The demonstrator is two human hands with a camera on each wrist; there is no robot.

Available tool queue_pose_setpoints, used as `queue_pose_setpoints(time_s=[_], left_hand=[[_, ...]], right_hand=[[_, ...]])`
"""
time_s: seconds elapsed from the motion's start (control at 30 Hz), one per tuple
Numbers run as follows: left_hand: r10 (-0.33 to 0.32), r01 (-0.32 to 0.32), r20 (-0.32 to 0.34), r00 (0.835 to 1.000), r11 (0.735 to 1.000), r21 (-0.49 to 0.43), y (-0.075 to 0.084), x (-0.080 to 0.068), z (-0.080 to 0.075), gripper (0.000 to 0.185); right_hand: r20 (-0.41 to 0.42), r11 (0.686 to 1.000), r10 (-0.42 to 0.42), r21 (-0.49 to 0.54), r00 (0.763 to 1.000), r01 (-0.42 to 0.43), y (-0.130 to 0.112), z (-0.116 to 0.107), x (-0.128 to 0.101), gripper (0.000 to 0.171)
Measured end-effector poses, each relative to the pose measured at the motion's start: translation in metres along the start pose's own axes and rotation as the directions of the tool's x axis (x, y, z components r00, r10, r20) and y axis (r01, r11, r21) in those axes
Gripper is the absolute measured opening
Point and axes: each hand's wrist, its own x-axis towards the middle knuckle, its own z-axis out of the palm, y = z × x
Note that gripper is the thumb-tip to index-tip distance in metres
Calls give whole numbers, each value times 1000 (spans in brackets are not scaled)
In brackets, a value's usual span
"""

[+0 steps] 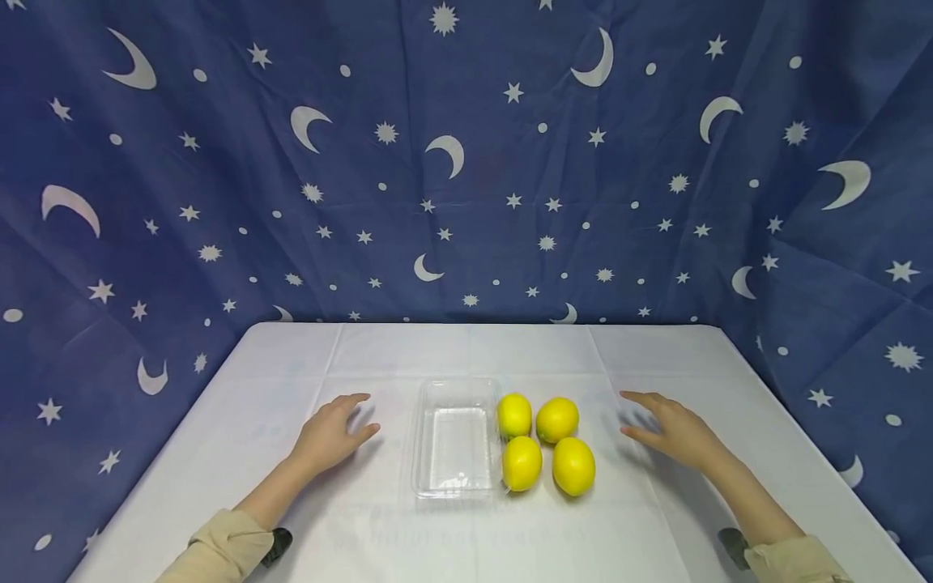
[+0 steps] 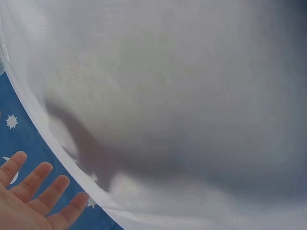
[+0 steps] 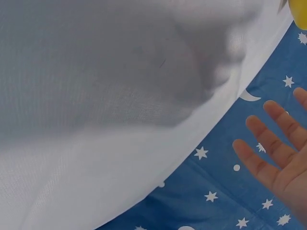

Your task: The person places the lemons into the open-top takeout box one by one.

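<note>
A clear plastic container [image 1: 457,490] lies near the middle of the white table in the head view. Several yellow lemons [image 1: 573,467] are grouped along its right side, two of them right at its edge. To the left of the container, my left hand [image 1: 328,433] hovers with fingers extended and thumb apart, holding nothing. Right of the lemons, my right hand [image 1: 674,433] is held out the same way, also with nothing in it. Both wrist views show spread fingers, and a sliver of a lemon [image 3: 299,13] appears in the right one's top corner.
A white cloth [image 1: 525,538] with fold creases covers the table. Behind and beside it hangs a dark blue curtain [image 1: 496,162] printed with moons and stars. Beige sleeves [image 1: 219,551] cover both forearms, with a dark object [image 1: 277,546] at the left wrist.
</note>
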Motion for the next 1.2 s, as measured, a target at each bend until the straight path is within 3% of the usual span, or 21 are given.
queue_pose_setpoints(time_s=[0.3, 0.5, 0.8, 0.97, 1.2], left_hand=[[-21, 19, -25, 999, 998, -65, 7, 0, 1, 44], [-40, 36, -25, 999, 990, -139, 15, -1, 1, 37], [-49, 44, -27, 998, 983, -179, 23, -7, 4, 33], [-51, 53, 16, 999, 960, -276, 24, -10, 2, 33], [-72, 92, 65, 995, 907, -411, 36, -17, 1, 35]], right_hand=[[-11, 999, 0, 49, 1000, 1, -11, 2, -2, 46], [-20, 997, 1, 80, 1000, 1, -16, 2, -5, 44], [-34, 993, 28, 117, 999, -24, -30, 2, -9, 39], [-50, 987, 40, 157, 998, -32, -40, 2, -9, 37], [15, 967, 118, 227, 993, -118, -61, 3, -12, 36]])
